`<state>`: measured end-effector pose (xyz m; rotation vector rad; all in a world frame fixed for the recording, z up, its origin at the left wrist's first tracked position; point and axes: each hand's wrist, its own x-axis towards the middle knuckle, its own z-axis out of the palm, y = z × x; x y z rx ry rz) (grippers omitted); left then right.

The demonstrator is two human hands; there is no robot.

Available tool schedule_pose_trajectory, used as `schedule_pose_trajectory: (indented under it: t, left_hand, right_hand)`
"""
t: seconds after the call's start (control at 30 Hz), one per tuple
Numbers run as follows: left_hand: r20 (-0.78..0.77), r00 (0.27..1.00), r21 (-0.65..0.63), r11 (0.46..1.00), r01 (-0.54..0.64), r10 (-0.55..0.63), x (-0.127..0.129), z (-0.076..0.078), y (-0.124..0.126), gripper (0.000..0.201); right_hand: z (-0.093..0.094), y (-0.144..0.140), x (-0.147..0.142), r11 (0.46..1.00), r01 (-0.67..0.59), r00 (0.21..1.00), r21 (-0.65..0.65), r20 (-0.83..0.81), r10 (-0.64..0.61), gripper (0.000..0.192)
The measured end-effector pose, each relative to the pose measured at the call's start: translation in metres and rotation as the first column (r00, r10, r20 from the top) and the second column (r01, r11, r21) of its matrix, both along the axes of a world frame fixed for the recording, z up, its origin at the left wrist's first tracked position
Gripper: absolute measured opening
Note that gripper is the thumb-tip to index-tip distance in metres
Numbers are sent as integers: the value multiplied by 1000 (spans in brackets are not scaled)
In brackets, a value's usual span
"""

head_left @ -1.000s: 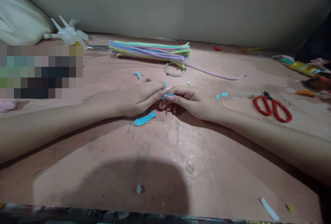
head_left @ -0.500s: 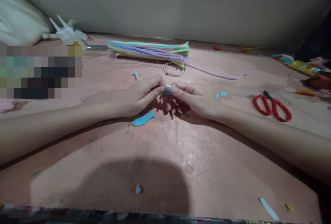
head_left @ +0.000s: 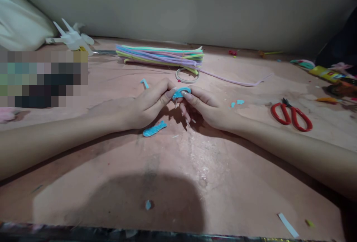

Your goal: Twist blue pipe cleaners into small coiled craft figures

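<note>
Both hands, left [head_left: 147,104] and right [head_left: 205,106], meet at counter [head_left: 195,167] centre, fingertips pinched on a small blue pipe-cleaner piece [head_left: 181,92], apparently curling. I'd bend gently, keeping thumbs close. Red scissors [head_left: 291,116] lie at three o'clock.

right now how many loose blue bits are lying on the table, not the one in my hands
5: coiled piece below the left hand, hooked bit above it, two scraps right of the right hand, one near the front edge. Others may be hidden.

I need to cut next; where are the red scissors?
The red scissors lie on the table at the right, beyond the right hand.
</note>
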<state>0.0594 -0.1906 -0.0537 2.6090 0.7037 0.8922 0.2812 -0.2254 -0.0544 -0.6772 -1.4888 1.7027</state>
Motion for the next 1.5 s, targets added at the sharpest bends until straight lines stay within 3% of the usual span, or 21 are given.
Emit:
schedule_pose_trajectory:
  t: [0.13,0.23,0.27,0.33,0.4,0.43,0.5,0.57,0.63,0.77,0.93,1.07,1.2,1.4,1.5]
  left_hand:
    - [19,998,55,997,-57,56,-2,1,2,35]
    - [-63,997,322,946,-21,43,-6,2,8,35]
    - [-91,995,436,900,6,37,-7,3,11,34]
    - [-153,987,651,756,67,44,-11,5,18,30]
    - [-235,967,769,627,122,100,-16,6,24,26]
    - [-273,952,787,601,138,138,-19,7,27,26]
    - [-323,927,760,636,134,191,-23,9,30,25]
    - [-346,912,672,736,77,221,-26,12,31,26]
    - [-363,904,562,827,20,225,-26,15,30,25]
    - [-439,876,417,909,0,201,-24,20,25,26]
    - [-448,860,429,903,-32,243,-27,20,26,32]
    - [-489,847,382,924,-8,210,-30,16,29,38]
    - [-476,855,436,899,24,208,-24,17,26,43]
    - [-565,774,530,845,73,288,-10,30,4,41]
    - [-532,795,584,806,94,292,-7,27,0,35]
  right_hand:
    - [1,2,4,991,8,988,135,152,-29,29]
    - [2,2,4,984,40,977,173,201,-75,27]
    - [2,2,3,986,52,976,161,202,-85,28]
    - [1,2,0,992,76,978,100,188,-94,30]
    - [-1,4,-2,996,84,989,-12,124,-82,32]
    - [-1,5,-2,994,76,995,-73,77,-70,31]
    - [-2,9,0,987,16,1000,-159,-6,-17,21]
    - [0,13,5,978,-101,994,-182,-47,94,10]
    - [4,16,9,960,-210,978,-183,-49,205,12]
    - [10,15,11,963,-186,981,-194,24,194,22]
    - [10,9,5,972,-1,999,-236,45,12,26]
    - [10,8,3,971,112,984,-210,156,-80,34]
    - [8,11,4,972,150,981,-180,146,-124,31]
    - [7,11,4,969,149,983,-195,138,-124,25]
    - [8,9,3,967,134,984,-218,145,-104,24]
